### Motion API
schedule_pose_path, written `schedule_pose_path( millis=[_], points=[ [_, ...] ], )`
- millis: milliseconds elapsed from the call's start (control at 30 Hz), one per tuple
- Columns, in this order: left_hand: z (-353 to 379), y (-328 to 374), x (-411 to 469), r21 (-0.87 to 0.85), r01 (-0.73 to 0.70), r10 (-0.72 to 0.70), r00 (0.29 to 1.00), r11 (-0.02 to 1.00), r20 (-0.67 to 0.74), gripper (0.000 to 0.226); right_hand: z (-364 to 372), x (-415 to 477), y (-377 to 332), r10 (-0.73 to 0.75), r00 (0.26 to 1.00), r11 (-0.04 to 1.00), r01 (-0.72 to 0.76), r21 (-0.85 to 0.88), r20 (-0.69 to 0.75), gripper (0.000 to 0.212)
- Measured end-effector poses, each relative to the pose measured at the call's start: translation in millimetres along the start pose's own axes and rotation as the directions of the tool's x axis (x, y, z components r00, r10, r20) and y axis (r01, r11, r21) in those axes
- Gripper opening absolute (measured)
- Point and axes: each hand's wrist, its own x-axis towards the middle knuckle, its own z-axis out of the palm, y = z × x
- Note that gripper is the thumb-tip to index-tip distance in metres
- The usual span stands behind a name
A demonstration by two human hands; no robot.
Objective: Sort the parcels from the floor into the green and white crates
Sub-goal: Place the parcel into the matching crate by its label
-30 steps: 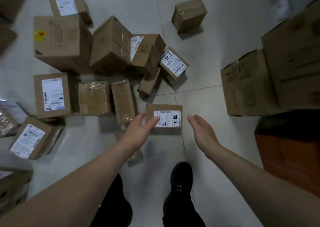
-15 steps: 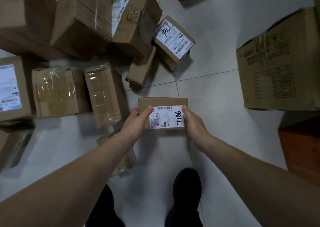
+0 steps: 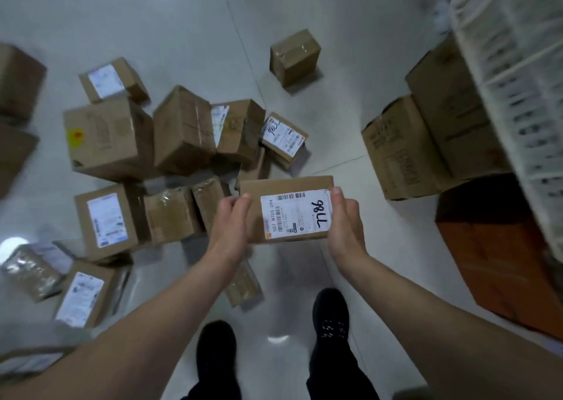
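change: small brown cardboard parcel (image 3: 286, 213) now off grey tiled floor (image 3: 335, 119)
hands: left hand (image 3: 230, 227), right hand (image 3: 345, 224) clamp its ends
means: pick done

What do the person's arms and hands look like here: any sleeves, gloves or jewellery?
The left forearm and right forearm are bare to the frame edge, with no sleeve in view. The left hand and right hand wear no gloves, and no watch, ring or wristband shows. Below are black shoes and dark trousers.

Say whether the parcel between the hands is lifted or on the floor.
Lifted: left hand and right hand hold the parcel by its ends, off the floor.
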Motion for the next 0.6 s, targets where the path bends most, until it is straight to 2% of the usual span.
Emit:
schedule_pose_path(
  millis=[100,167,233,300,400,600],
  points=[
    [-25.5,41.9,-44.1,0.005,-0.068,0.068,0.998,0.998,-0.013,0.051,-22.7,-50.6,-49.5,-0.061,0.998,0.994,0.063,0.089,-0.017,0.046],
    [-39.4,80.4,-83.2,0.011,-0.155,0.155,0.988,0.988,0.000,0.050,-39.8,-86.8,-83.6,-0.101,0.993,0.983,0.108,0.151,-0.053,0.048],
    [-52.0,117.5,-123.9,-0.011,-0.245,0.245,0.970,0.970,0.012,0.040,-57.8,-122.8,-114.7,-0.137,0.988,0.968,0.149,0.200,-0.073,0.056],
    [-63.4,149.4,-160.0,0.006,-0.319,0.319,0.948,0.948,0.015,0.035,-77.4,-160.2,-143.1,-0.158,0.981,0.954,0.181,0.241,-0.112,0.055],
    [-74.2,194.6,-212.3,0.019,-0.416,0.414,0.908,0.909,0.063,0.042,-108.4,-216.5,-181.3,-0.194,0.964,0.923,0.241,0.298,-0.181,0.048],
    [-67.5,273.8,-316.9,-0.032,-0.575,0.574,0.808,0.817,0.132,0.057,-170.7,-301.4,-236.3,-0.256,0.914,0.836,0.373,0.403,-0.316,0.052]
  ],
)
